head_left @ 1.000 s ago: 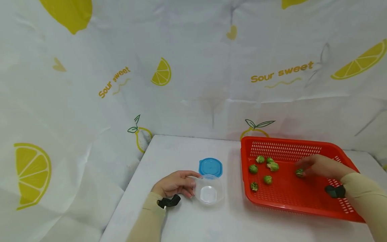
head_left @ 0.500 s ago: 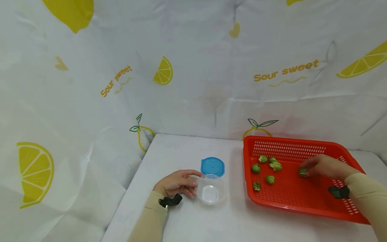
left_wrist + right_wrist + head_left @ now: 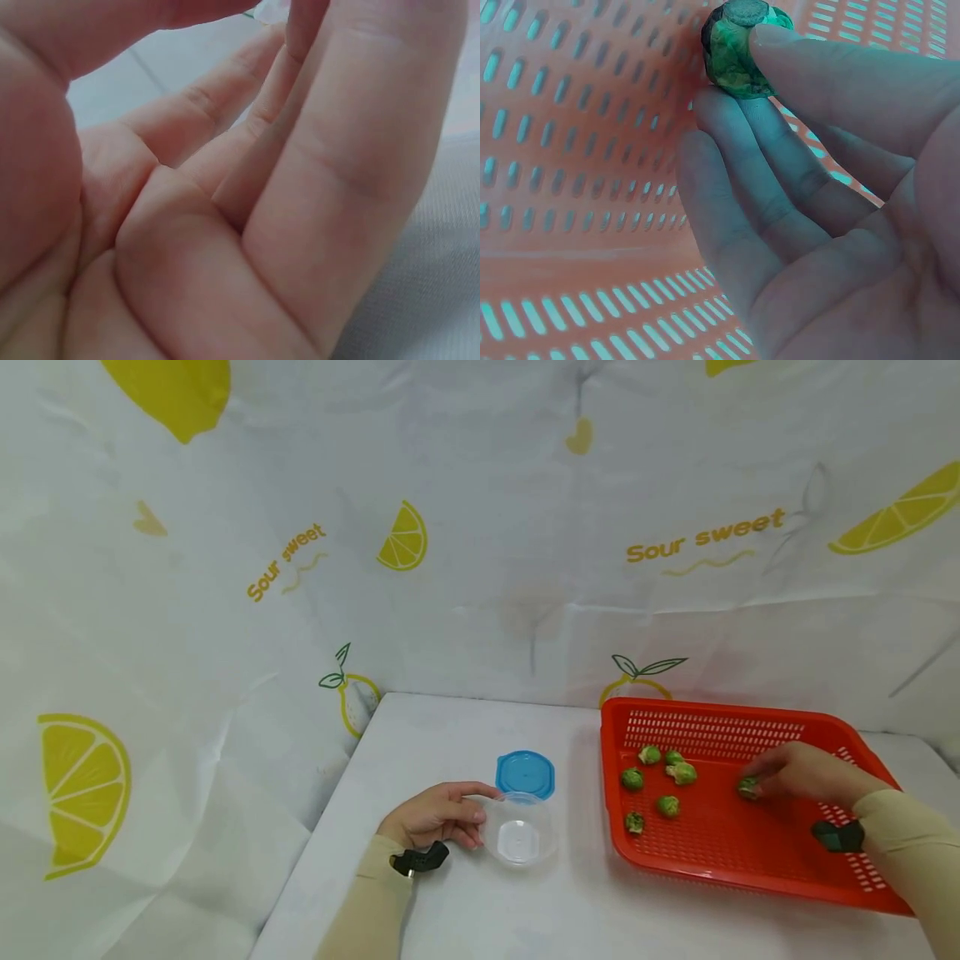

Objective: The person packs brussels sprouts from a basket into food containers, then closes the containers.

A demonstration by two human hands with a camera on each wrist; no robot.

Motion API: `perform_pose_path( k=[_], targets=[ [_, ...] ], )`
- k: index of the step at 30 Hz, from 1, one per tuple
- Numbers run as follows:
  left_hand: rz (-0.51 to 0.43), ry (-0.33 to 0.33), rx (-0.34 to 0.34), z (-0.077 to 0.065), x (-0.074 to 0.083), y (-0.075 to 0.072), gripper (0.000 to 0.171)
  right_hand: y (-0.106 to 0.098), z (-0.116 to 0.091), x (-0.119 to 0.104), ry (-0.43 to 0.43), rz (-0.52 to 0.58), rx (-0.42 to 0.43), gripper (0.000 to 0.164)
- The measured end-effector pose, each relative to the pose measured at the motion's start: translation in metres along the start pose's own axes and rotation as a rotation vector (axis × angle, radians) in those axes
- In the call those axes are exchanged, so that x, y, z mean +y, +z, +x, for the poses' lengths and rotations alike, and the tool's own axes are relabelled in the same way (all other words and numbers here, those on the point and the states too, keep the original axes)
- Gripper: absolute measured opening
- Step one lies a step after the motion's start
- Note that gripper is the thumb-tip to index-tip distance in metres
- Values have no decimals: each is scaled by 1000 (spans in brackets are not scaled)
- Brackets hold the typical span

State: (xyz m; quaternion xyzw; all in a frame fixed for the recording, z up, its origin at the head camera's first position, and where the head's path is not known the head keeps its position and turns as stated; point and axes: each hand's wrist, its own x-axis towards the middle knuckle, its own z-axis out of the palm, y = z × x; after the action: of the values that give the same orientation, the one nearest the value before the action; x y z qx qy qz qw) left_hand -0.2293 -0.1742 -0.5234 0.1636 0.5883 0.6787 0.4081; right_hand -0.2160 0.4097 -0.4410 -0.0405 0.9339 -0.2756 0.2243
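Inside the red plastic basket (image 3: pixel 720 881), my right hand (image 3: pixel 802 774) pinches a Brussels sprout (image 3: pixel 747 787) between thumb and fingers. The right wrist view shows that sprout (image 3: pixel 739 56) at the thumb tip, its cut stem facing up. On the table, my left hand (image 3: pixel 435 817) grips the left rim of a clear plastic bowl (image 3: pixel 519 843), thumb in front and index finger behind. The left wrist view is filled by the hand's palm (image 3: pixel 195 277) and curled fingers, with only a sliver of the bowl at the top.
Several loose Brussels sprouts (image 3: pixel 668 807) lie in the basket's left half. A blue lid (image 3: pixel 527 772) rests flat on the white table (image 3: pixel 450 735) just behind the bowl. A white cloth with lemon prints (image 3: pixel 487 527) hangs behind and to the left.
The whole view shifts slightly with the head. Both hands keep nearly the same place, the right on the sprout and the left on the bowl.
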Motion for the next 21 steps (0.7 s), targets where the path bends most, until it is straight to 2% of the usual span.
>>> perform_pose_path(
  k=[4, 8, 16, 21],
  targets=[
    [0, -1, 7, 1, -2, -1, 54, -3, -3, -5, -15, -21, 16, 42],
    [-1, 1, 11, 1, -3, -2, 52, -5, -10, -21, -55, -15, 47, 43],
    [-18, 2, 1, 1, -5, -2, 51, 3, -33, -68, -118, -6, 138, 39],
    [-25, 13, -4, 3, -4, -2, 52, 16, -46, -105, -133, 23, 196, 37]
  ],
)
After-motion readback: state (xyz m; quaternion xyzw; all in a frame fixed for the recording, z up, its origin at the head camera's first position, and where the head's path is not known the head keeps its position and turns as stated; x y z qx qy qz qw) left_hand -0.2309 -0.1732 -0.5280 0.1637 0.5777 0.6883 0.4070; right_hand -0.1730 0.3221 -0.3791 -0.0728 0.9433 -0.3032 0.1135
